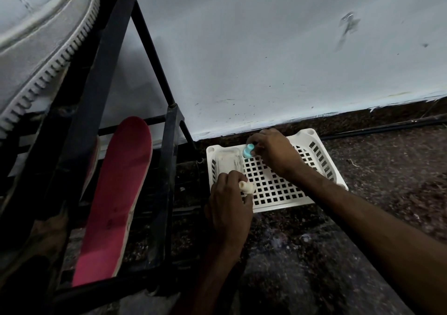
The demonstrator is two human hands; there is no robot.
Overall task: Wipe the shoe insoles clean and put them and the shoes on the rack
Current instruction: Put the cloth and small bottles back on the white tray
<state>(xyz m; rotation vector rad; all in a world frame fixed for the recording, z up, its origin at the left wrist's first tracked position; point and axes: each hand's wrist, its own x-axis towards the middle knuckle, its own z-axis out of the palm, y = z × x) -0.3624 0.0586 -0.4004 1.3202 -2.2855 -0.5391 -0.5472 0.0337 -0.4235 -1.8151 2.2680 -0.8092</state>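
The dark speckled stone floor point(314, 254) carries a white perforated plastic basket point(278, 208), set near the foot of the pale wall point(266, 60). Just left of the basket stands a black metal shoe rack point(167, 193). On the rack's lower tier a red insole point(116, 193) lies lengthwise across the bars. On the tier above, a white shoe point(36, 48) with a ribbed sole edge rests. A thin black pipe point(387, 127) runs along the floor at the wall's base.
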